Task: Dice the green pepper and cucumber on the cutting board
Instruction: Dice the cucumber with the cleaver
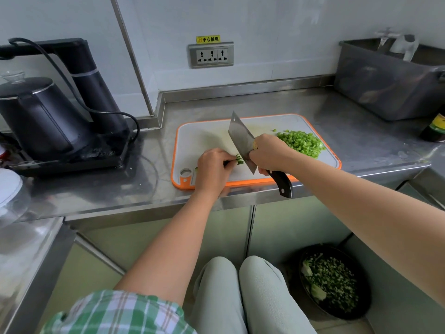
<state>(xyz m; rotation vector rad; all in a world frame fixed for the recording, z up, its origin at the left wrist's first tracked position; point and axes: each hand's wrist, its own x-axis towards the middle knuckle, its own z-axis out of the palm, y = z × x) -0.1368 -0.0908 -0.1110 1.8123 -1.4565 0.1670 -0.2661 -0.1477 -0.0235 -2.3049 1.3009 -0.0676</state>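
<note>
Where the wall meets it, the steel counter [349,121] carries every item listed below except the last.

Metal tub [385,88]: far right corner, against the wall.

Black kettle [38,116]: left end, seated on a dark base with a cable looping behind.

Cutting board [207,138]: white with an orange rim, at the front edge of the counter, its hanging hole at the near left corner.

Cleaver [240,138]: broad blade tilted, tip pointing away, cutting edge down on the board beside the cucumber; dark handle reaching past the counter's front edge.

Diced pepper [301,143]: one bright green heap on the right part of the board, a few loose bits at its far side.

Right hand [267,153]: fingers curled round the cleaver where blade meets handle.

Left hand [212,169]: on the board's near left part, fingertips bunched and pinching the cucumber against the board.

Wall socket [211,55]: grey plate with three outlets, a yellow label above.

Bottle [435,128]: dark, at the right frame edge, partly cut off.

Cucumber strips [239,160]: short dark green end showing between the left fingertips and the blade, touching both.

Dark bowl [367,292]: on the floor by the person's knees, holding chopped green and white bits.
</note>
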